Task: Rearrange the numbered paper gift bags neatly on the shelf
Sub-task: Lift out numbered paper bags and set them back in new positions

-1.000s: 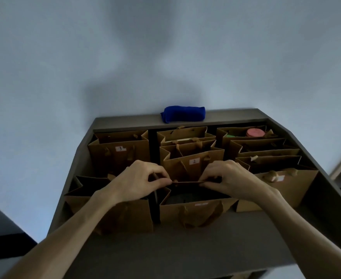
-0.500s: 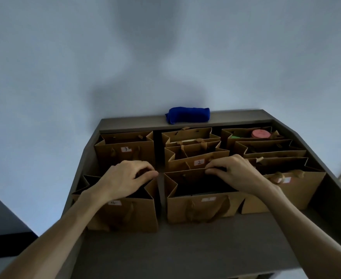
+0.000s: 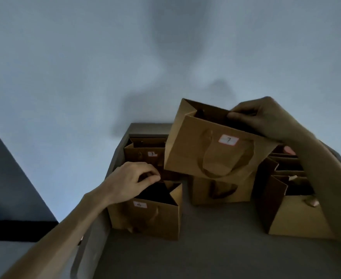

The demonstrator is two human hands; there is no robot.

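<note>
A pale grey-blue wall (image 3: 85,67) fills the upper part of the view, evenly lit and bare. Soft shadows (image 3: 177,57) fall across it, the darkest a tall blurred shape above the far edge of the shelf, with a smaller dark patch to its right. At the left edge of the view a dark slanted surface (image 3: 8,178) rises from low down and narrows toward the top; what it belongs to cannot be told. Below it runs a black horizontal band (image 3: 18,230), and under that a lighter grey strip (image 3: 2,256) reaches the lower left corner.
</note>
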